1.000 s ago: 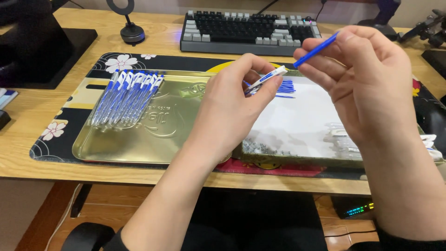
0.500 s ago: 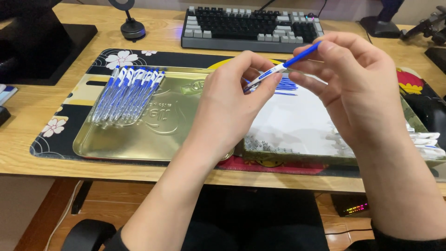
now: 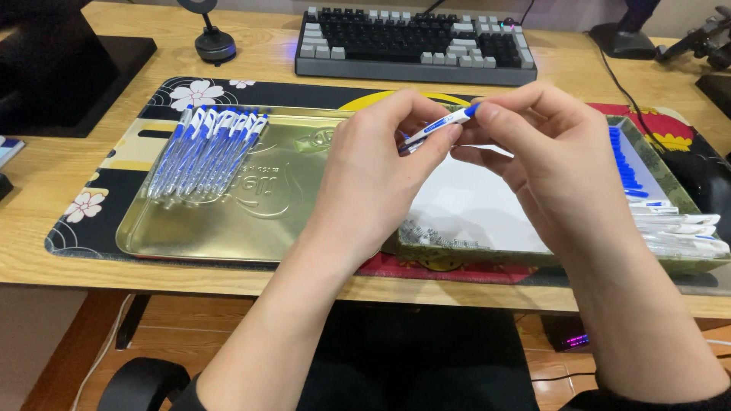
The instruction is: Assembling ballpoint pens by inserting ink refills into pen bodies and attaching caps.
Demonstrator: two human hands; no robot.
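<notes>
Together, both hands (image 3: 464, 152) gripping one pen (image 3: 438, 127), gold tray (image 3: 228, 228) holding assembled pens (image 3: 205, 148), patterned tray (image 3: 533, 255) with parts.

both hands (image 3: 457, 164) raised (fingers (image 3: 445, 137) pinching)

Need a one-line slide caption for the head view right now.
Both hands, left hand and right hand, pinch a blue-and-white pen above a gold tray holding a row of finished pens.

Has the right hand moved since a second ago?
Yes. The right hand has come in toward the left hand, judged against the keyboard, closing on the pen.
</notes>
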